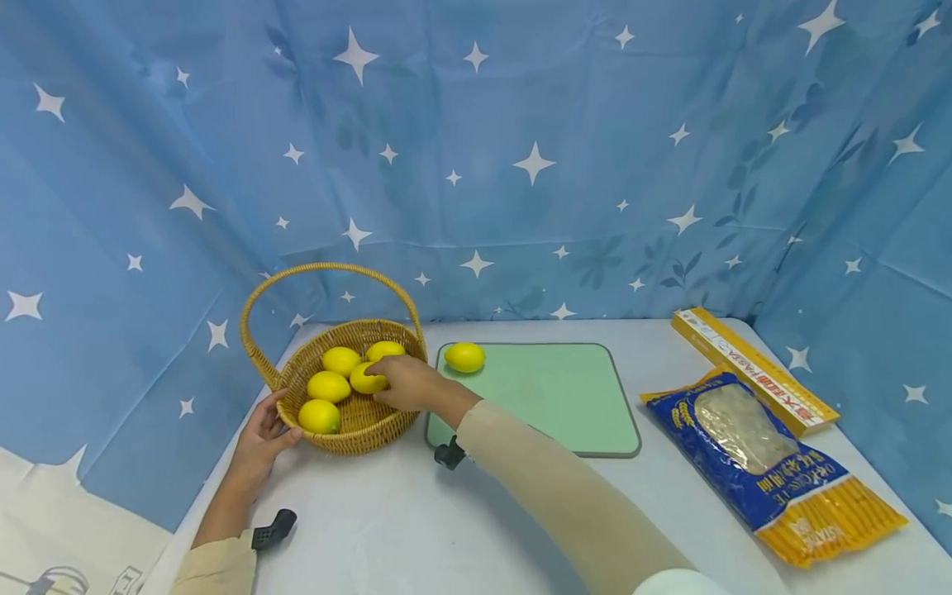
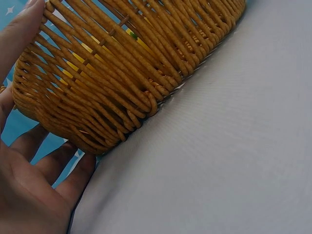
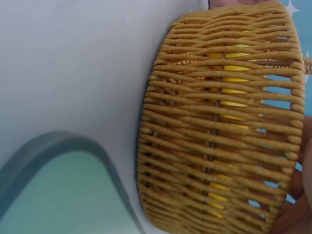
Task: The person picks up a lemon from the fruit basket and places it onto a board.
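A blue curtain [image 1: 491,107] is hanging along the far side and down both sides of the white table [image 1: 372,512]. On the table, the green board [image 1: 550,397] is lying in the middle, with the basket [image 1: 357,446] standing just left of it. Off to the right, a bag [image 1: 773,467] is lying near a box [image 1: 754,369], which is slanting away toward the far edge.

The left hand [image 1: 262,430] is gripping the basket at its near left side, the thumb sitting on the rim and the fingers supporting the wall from outside. The right hand [image 1: 411,384] is reaching in over the right rim, its fingers bending narrowly around the right end of one lemon [image 1: 363,380]; how firmly they are pressing, I cannot tell. Four other lemons [image 1: 328,387] are resting beside it, and a loose lemon [image 1: 464,358] is sitting on the board's far left corner.

Held only by its end, the smooth lemon could be slipping out on the way up, or nudging its neighbours into rolling. A wrist catching the rim, or the left hand pressing too hard, could be tipping the basket. A brushing sleeve could be sending the loose lemon off the board.
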`<action>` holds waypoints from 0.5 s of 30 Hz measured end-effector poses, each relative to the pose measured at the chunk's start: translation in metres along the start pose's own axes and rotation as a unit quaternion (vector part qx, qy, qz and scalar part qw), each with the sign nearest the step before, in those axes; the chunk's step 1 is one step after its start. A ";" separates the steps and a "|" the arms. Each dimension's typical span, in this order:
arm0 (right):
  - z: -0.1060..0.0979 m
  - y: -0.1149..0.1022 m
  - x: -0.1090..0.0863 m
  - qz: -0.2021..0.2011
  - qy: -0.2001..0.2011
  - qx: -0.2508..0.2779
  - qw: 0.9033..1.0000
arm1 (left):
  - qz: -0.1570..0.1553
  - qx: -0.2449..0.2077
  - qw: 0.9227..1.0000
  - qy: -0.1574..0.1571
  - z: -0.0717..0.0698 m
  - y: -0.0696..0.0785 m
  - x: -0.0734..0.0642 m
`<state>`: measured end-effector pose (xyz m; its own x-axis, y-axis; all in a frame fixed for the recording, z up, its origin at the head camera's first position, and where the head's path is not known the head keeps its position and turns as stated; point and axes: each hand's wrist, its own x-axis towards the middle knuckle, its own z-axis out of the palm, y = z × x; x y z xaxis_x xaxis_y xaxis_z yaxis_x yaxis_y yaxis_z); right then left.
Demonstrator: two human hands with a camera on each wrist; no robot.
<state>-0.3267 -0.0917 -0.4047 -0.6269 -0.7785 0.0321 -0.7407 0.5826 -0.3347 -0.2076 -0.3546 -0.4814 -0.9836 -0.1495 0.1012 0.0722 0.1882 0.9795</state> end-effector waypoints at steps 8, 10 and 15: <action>0.001 -0.012 0.011 0.025 -0.008 0.001 1.000 | -0.009 0.011 1.000 0.008 -0.001 -0.002 0.001; 0.003 -0.015 0.013 0.031 -0.014 0.007 0.999 | -0.010 0.010 1.000 0.007 -0.001 -0.002 0.001; 0.006 -0.018 0.020 0.035 -0.022 -0.004 0.999 | -0.004 -0.005 1.000 0.004 0.001 -0.001 0.001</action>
<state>-0.3240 -0.1189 -0.4034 -0.6656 -0.7456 -0.0329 -0.6979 0.6375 -0.3264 -0.2090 -0.3544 -0.4819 -0.9829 -0.1587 0.0938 0.0652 0.1763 0.9822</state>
